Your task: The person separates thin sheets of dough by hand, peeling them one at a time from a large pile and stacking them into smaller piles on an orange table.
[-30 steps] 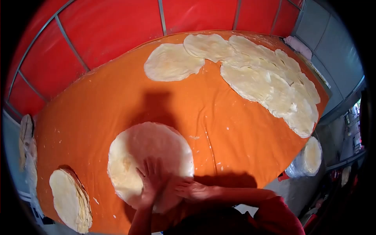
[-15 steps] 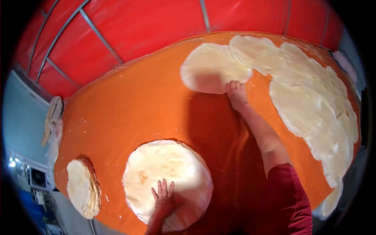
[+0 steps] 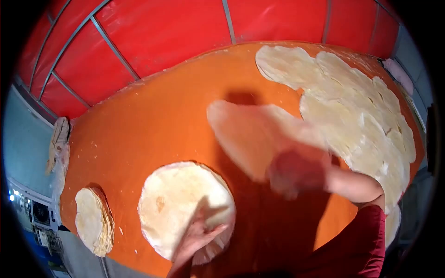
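My right hand, blurred by motion, grips a thin round flatbread by its near edge. The sheet hangs in the air over the orange cloth, stretched out away from me, and casts a dark shadow. My left hand is over the near right part of a round stack of flatbreads, its thumb spread to the right and its fingers pointing away from me. Overlapping flatbreads cover the right side of the cloth.
The orange cloth covers a wide surface. A folded pile of flatbreads lies at the left front. Behind stands a red sheet wall with metal bars. A plastic-wrapped bundle sits at the left edge.
My right hand has pulled the single flatbread off the far part of the cloth, lifting it toward me. My left hand has turned and its thumb now points right.
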`<state>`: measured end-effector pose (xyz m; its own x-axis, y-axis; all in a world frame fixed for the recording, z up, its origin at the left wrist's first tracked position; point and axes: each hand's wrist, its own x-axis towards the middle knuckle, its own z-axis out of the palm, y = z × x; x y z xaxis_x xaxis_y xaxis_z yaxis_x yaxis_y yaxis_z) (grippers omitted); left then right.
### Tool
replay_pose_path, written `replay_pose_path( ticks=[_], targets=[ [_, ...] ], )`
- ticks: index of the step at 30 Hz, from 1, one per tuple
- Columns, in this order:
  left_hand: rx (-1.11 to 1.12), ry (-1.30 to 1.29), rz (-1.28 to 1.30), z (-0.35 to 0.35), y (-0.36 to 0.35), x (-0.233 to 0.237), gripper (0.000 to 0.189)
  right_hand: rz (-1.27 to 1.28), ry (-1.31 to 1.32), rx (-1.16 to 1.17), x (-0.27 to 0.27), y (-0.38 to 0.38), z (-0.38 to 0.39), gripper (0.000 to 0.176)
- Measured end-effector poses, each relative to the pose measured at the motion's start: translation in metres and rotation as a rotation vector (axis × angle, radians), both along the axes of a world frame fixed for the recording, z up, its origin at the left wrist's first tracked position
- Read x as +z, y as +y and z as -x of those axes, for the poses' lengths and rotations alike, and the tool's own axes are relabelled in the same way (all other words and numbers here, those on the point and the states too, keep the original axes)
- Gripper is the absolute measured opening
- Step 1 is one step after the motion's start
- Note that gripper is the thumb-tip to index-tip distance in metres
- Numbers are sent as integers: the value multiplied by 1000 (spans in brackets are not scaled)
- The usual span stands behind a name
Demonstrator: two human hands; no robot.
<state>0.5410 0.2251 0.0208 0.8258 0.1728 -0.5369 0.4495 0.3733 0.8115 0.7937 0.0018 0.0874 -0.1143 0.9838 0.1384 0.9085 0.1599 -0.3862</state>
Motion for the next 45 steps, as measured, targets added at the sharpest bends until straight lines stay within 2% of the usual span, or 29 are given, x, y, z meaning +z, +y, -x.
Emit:
replay_pose_path(
  ticks=[1, 3, 4, 6, 9, 12, 15, 16, 18, 19, 20, 21, 22, 23, 24, 25, 26, 27, 28, 29, 30, 33, 34, 37, 38, 39, 40, 41, 45],
  targets=[
    [-330, -17, -459, -7, -23, 9, 72, 249, -41, 125, 12, -8, 42, 32],
    [-228, -318, 36, -22, -67, 37, 70, 738, 455, -196, 22, -1, 98, 37],
    [-293, -193, 92, -21, -72, 12, 69, 641, 601, -164, -8, -10, 118, 37],
    [-199, -161, 114, -10, -83, -20, 67, 422, 862, -106, -74, -22, 144, 38],
    [-58, -254, 151, 6, -87, -39, 60, 405, 845, -523, -82, -40, 178, 31],
    [9, -281, 294, 14, -85, -40, 52, 178, 1033, -740, -90, -45, 202, 26],
    [127, -231, 443, 25, -91, -58, 39, 125, 788, -986, -96, -45, 226, 26],
    [-8, -144, 184, 29, -84, -77, 29, -70, 480, -984, -106, -42, 234, 23],
    [-25, -180, 113, 32, -96, -55, 27, -314, 877, -1028, -176, -26, 247, 19],
    [-33, -199, 82, 34, -100, -47, 27, -269, 1112, -945, -152, -42, 234, 16],
    [25, -289, 350, 43, -95, -77, 29, -215, 1353, -876, -128, -58, 221, 15],
    [90, -254, 355, 46, -96, -76, 31, -146, 1572, -827, -104, -74, 208, 15],
    [156, -216, 361, 49, -98, -73, 32, -296, 1229, -790, -156, -110, 154, 16],
    [224, -175, 368, 53, -100, -72, 34, -199, 1011, -1009, -38, -126, 141, 19],
    [230, -138, 393, 57, -99, -90, 41, -328, 850, -975, 9, -153, 116, 15],
    [254, -140, 431, 61, -100, -89, 40, -21, 222, -1384, 47, -166, 89, 8],
    [281, -143, 469, 63, -102, -88, 40, -529, 374, -1281, 96, -162, 101, 3],
    [308, -145, 505, 65, -103, -87, 40, -278, 437, -1123, 129, -185, 75, 2],
    [275, -127, 470, 67, -101, -103, 39, -126, 170, -1306, 159, -177, 79, 7],
    [259, -132, 471, 70, -100, -105, 39, -213, -46, -1287, 177, -157, 99, 12],
    [242, -138, 470, 71, -99, -107, 39, -303, -50, -1245, 167, -156, 97, 14],
    [177, -231, 525, 70, -97, -110, 41, 145, -332, -1310, 155, -106, 143, 30],
    [159, -273, 551, 70, -97, -110, 42, 45, -351, -1153, 128, -98, 158, 30],
    [186, -200, 412, 68, -96, -101, 47, -93, -202, -1053, 28, -52, 208, 19],
    [153, -208, 427, 69, -93, -107, 47, 339, -297, -885, -14, -54, 223, 18],
    [121, -219, 441, 67, -90, -116, 48, 730, -228, -702, -12, -30, 239, 16],
    [89, -230, 455, 67, -88, -124, 50, 899, -118, -636, -20, -16, 250, 20],
    [87, -219, 409, 69, -86, -120, 49, 368, -165, -804, -84, -27, 264, 25],
    [54, -220, 395, 65, -81, -99, 43, 242, -264, -820, -78, -11, 296, 30]
  ],
)
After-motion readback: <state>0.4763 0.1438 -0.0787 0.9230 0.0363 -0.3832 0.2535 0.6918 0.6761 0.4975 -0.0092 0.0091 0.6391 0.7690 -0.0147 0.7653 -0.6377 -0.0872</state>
